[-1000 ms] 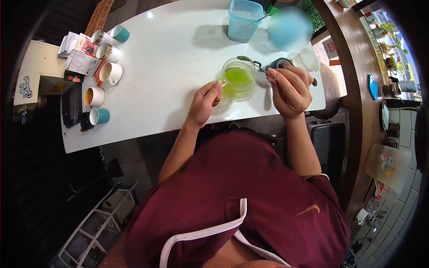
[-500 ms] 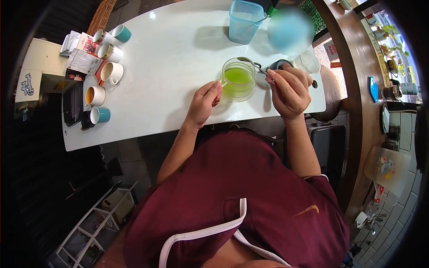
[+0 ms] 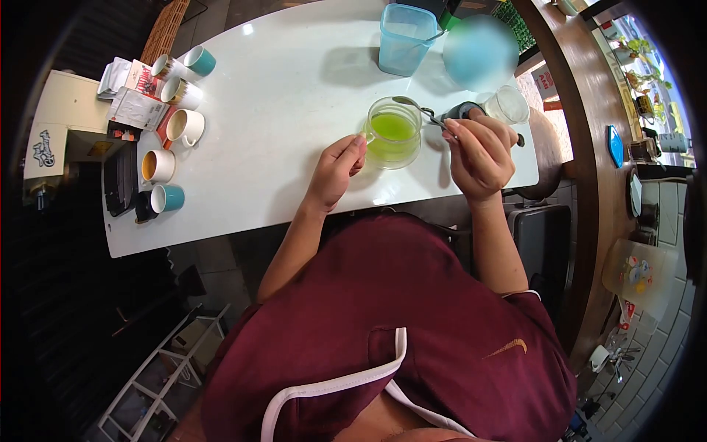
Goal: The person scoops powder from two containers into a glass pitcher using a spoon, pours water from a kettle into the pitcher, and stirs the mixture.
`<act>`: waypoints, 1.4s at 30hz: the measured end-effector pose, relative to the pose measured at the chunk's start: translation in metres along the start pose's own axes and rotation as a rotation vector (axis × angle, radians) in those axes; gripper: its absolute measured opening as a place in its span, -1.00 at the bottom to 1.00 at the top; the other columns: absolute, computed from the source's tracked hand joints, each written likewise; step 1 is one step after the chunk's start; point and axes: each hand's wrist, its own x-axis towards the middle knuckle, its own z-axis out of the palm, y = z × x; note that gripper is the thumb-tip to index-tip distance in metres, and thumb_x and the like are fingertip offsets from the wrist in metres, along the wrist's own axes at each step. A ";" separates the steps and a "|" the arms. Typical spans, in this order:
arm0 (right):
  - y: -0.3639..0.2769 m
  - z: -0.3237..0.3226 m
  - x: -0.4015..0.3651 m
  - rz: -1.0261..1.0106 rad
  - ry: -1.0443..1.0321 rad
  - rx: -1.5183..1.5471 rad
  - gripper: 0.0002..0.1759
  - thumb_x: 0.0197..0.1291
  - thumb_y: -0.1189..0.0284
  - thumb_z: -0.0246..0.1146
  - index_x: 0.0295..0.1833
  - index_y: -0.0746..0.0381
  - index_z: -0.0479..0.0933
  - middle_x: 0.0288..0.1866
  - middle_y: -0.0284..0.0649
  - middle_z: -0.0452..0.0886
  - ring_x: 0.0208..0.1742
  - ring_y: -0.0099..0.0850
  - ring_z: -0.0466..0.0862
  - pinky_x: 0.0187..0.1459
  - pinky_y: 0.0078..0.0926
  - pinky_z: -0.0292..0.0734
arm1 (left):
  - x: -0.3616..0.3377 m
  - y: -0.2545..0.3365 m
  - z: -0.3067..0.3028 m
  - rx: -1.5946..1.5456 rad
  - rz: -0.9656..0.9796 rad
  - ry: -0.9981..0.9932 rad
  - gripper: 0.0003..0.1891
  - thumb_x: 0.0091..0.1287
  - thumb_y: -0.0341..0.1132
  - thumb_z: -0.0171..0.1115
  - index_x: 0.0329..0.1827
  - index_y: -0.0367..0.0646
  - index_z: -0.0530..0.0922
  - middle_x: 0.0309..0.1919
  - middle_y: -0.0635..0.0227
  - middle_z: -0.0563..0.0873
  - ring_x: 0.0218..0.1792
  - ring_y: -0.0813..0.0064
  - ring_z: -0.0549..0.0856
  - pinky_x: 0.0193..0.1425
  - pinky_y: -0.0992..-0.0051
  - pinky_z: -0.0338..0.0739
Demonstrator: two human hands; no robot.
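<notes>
A clear glass cup (image 3: 393,132) with green liquid stands near the table's front edge. My left hand (image 3: 339,168) is closed on the handle at its left side. A metal spoon (image 3: 427,112) is pinched in the fingers of my right hand (image 3: 480,156), its bowl end over the cup's upper rim. Just behind my right hand is a dark round container (image 3: 462,110), partly covered by the fingers. To its right sits an empty clear glass (image 3: 507,104).
On the white table (image 3: 280,96), a translucent blue container (image 3: 405,44) stands at the back beside a blurred light-blue round shape (image 3: 480,53). Several mugs (image 3: 185,127) and packets (image 3: 138,109) line the left end. A wooden ledge (image 3: 589,147) runs along the right.
My right hand and the spoon have shifted very slightly to the right and down. The whole view has moved a little; my left hand keeps its hold on the cup handle.
</notes>
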 end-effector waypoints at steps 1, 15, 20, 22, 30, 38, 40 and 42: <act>0.000 0.001 -0.001 -0.001 0.000 -0.003 -0.67 -0.17 0.51 0.50 -0.18 0.19 0.69 -0.34 -0.40 0.68 -0.30 -0.45 0.58 -0.18 -0.55 0.29 | 0.001 0.000 -0.001 0.007 -0.003 -0.001 -0.63 0.56 -0.16 -0.10 -0.48 -0.06 0.30 -0.59 0.60 0.23 -0.54 0.71 0.16 -0.43 0.62 0.08; -0.006 0.006 -0.003 0.006 -0.058 -0.035 -0.68 -0.17 0.51 0.49 -0.18 0.18 0.69 -0.34 -0.40 0.67 -0.30 -0.46 0.59 -0.22 -0.54 0.28 | 0.009 0.003 -0.008 0.025 -0.008 -0.043 -0.63 0.55 -0.16 -0.08 -0.48 -0.07 0.32 -0.59 0.59 0.25 -0.54 0.71 0.17 -0.44 0.62 0.08; -0.008 0.005 -0.002 0.022 -0.009 -0.091 -0.68 -0.17 0.51 0.49 -0.18 0.18 0.69 -0.34 -0.40 0.67 -0.30 -0.46 0.59 -0.21 -0.54 0.27 | 0.012 0.004 -0.013 0.026 -0.014 -0.070 -0.64 0.55 -0.16 -0.08 -0.47 -0.07 0.33 -0.60 0.59 0.24 -0.54 0.71 0.17 -0.44 0.62 0.08; -0.009 0.005 -0.002 0.017 -0.030 -0.099 -0.68 -0.17 0.51 0.49 -0.18 0.18 0.69 -0.34 -0.40 0.67 -0.30 -0.46 0.58 -0.20 -0.55 0.26 | 0.014 0.005 -0.014 0.031 -0.022 -0.081 -0.64 0.55 -0.16 -0.08 -0.47 -0.08 0.33 -0.60 0.60 0.24 -0.53 0.71 0.16 -0.43 0.61 0.08; -0.019 0.009 -0.008 0.078 -0.065 -0.178 -0.70 -0.16 0.50 0.49 -0.20 0.18 0.69 -0.35 -0.40 0.67 -0.29 -0.46 0.58 -0.19 -0.54 0.26 | 0.022 0.007 -0.022 0.022 -0.058 -0.141 -0.64 0.55 -0.16 -0.07 -0.47 -0.07 0.34 -0.59 0.61 0.23 -0.53 0.70 0.17 -0.42 0.61 0.07; -0.037 0.009 -0.009 0.158 -0.038 -0.278 -0.68 -0.19 0.51 0.51 -0.21 0.18 0.70 -0.36 -0.39 0.67 -0.33 -0.45 0.58 -0.20 -0.55 0.26 | 0.030 0.006 -0.032 0.071 -0.062 -0.240 -0.64 0.54 -0.19 -0.05 -0.50 -0.10 0.33 -0.57 0.60 0.25 -0.49 0.70 0.18 -0.37 0.61 0.10; -0.038 0.011 -0.012 0.171 -0.079 -0.291 -0.67 -0.19 0.50 0.51 -0.20 0.17 0.70 -0.35 -0.40 0.67 -0.32 -0.46 0.58 -0.19 -0.55 0.25 | 0.032 0.004 -0.034 0.082 -0.069 -0.264 -0.65 0.53 -0.21 -0.03 -0.50 -0.11 0.34 -0.55 0.59 0.27 -0.48 0.70 0.20 -0.34 0.61 0.12; -0.041 0.016 -0.018 0.190 -0.093 -0.309 -0.67 -0.17 0.48 0.51 -0.17 0.14 0.70 -0.34 -0.43 0.67 -0.31 -0.47 0.57 -0.17 -0.56 0.25 | 0.033 0.003 -0.036 0.077 -0.068 -0.289 -0.66 0.52 -0.22 -0.03 -0.49 -0.11 0.35 -0.55 0.59 0.28 -0.47 0.70 0.20 -0.33 0.61 0.13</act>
